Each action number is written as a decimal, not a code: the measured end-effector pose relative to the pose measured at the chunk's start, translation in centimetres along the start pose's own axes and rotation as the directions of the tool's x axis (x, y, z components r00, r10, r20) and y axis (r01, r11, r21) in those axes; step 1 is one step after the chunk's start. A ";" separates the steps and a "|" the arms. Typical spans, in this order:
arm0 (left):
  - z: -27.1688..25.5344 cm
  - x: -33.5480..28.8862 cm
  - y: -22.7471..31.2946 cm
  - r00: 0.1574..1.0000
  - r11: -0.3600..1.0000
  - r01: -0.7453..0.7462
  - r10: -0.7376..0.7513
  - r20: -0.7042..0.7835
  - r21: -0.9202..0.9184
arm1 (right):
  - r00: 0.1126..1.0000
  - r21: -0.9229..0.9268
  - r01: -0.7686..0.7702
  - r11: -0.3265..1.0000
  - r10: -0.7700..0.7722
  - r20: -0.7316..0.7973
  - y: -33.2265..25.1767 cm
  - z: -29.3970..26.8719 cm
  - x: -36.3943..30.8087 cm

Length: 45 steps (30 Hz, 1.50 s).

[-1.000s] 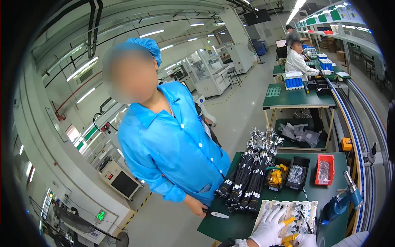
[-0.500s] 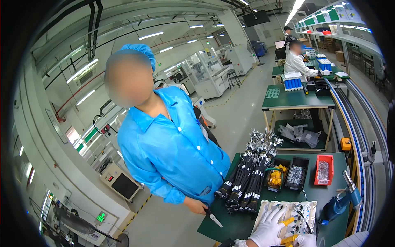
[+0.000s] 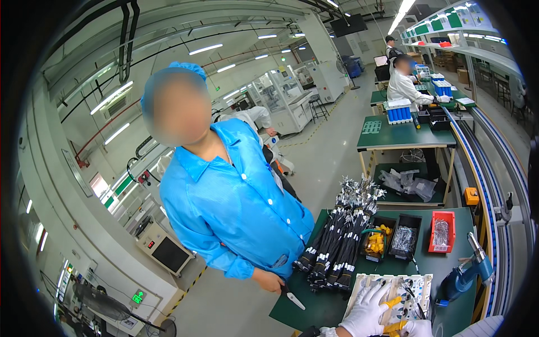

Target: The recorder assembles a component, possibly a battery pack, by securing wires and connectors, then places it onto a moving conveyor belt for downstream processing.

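Observation:
A white panel with round holes (image 3: 361, 284) lies on the green worktable near the lower edge, with short black wires (image 3: 416, 300) across its right part. My left hand (image 3: 366, 310), in a white glove with yellow fingertip covers, rests on the panel's left part, fingers spread. Close beside it, at the bottom edge, is my right hand (image 3: 418, 328), also white-gloved. It is mostly cut off, and its fingers are largely hidden, so any grip there cannot be seen.
A person in a blue coat (image 3: 236, 185) stands at the table's left, holding scissors (image 3: 294, 300). Beyond the panel lie bundled black cables (image 3: 342, 241), a bin of yellow parts (image 3: 377, 241), a black screw bin (image 3: 405, 237) and a red bin (image 3: 442, 231). A blue power screwdriver (image 3: 463, 278) stands right.
My hands and the panel look unchanged. The blue-coated person's head has shifted slightly, and someone in white has come into view behind them.

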<state>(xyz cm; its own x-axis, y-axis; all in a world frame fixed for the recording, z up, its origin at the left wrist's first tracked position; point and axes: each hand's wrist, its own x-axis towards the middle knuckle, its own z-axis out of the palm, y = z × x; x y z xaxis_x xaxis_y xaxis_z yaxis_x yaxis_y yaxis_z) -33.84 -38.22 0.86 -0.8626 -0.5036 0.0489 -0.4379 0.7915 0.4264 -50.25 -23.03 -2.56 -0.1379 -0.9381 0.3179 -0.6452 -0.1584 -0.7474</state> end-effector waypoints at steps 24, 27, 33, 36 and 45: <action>-0.2 -0.2 0.2 1.000 1.000 0.004 -0.004 0.018 0.007 | 0.998 -0.003 0.023 1.000 -0.022 0.063 -0.9 -1.0 0.3; -0.1 -0.2 0.1 1.000 1.000 -0.003 0.003 -0.008 -0.004 | 0.997 -0.030 0.005 1.000 -0.002 0.083 -2.1 -1.4 0.9; 0.1 -0.1 -0.4 1.000 1.000 -0.012 0.012 0.006 0.027 | 0.989 -0.036 -0.067 0.997 0.071 0.129 -2.6 -1.7 1.4; 1.0 -0.3 -1.0 1.000 0.998 -0.014 0.014 0.008 0.065 | 0.991 -0.053 -0.040 0.998 0.047 0.126 -1.9 -1.4 0.9; 1.0 -0.5 -0.5 1.000 0.998 -0.023 0.024 0.000 0.054 | 0.924 0.111 -0.084 0.990 0.036 0.382 2.1 -0.9 0.9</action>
<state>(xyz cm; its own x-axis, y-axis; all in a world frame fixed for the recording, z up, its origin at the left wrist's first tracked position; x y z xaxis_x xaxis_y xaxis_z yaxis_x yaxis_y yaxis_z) -33.43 -38.04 -0.30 -0.8726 -0.4849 0.0591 -0.4306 0.8206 0.3759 -52.41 -23.92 -3.33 0.1363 -0.9897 0.0441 -0.5439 -0.1120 -0.8316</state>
